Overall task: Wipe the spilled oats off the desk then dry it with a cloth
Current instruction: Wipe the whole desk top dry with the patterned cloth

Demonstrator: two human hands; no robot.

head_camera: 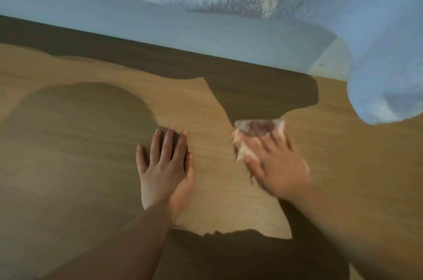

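The wooden desk (75, 165) fills most of the head view, partly in shadow. My left hand (166, 169) lies flat on it, palm down, fingers straight and together. My right hand (277, 165) presses down on a crumpled pale cloth (258, 129) with reddish-brown patches; the fingers are spread over it and the hand is blurred by motion. The cloth sticks out ahead of and to the left of the fingers. No oats show on the desk surface in this blurred frame.
A pale blue wall (160, 28) runs along the desk's far edge. A light blue fabric (384, 55) hangs over the desk's far right corner. Dark shadows of my head and arms fall across the wood.
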